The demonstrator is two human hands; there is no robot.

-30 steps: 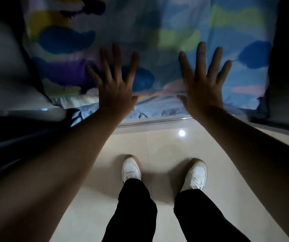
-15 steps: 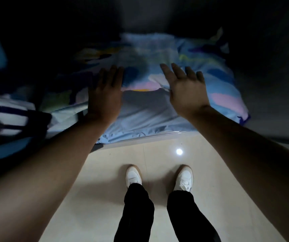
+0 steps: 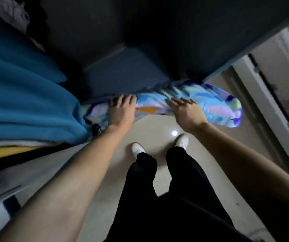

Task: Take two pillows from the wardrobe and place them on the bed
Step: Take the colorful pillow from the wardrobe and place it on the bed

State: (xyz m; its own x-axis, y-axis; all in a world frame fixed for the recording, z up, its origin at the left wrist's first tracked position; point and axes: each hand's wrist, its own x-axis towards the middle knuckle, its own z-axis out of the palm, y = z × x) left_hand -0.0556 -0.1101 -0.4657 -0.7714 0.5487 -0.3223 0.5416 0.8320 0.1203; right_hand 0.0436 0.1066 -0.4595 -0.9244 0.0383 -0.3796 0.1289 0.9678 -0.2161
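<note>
Both hands, left (image 3: 121,110) and right (image 3: 185,110), clutch the pillow (image 3: 208,103); soft, light, floppy, best gripped along its near edge.

Blurred multicoloured pillow (image 3: 189,103), seemingly half outside wardrobe (image 3: 126,70)
</note>
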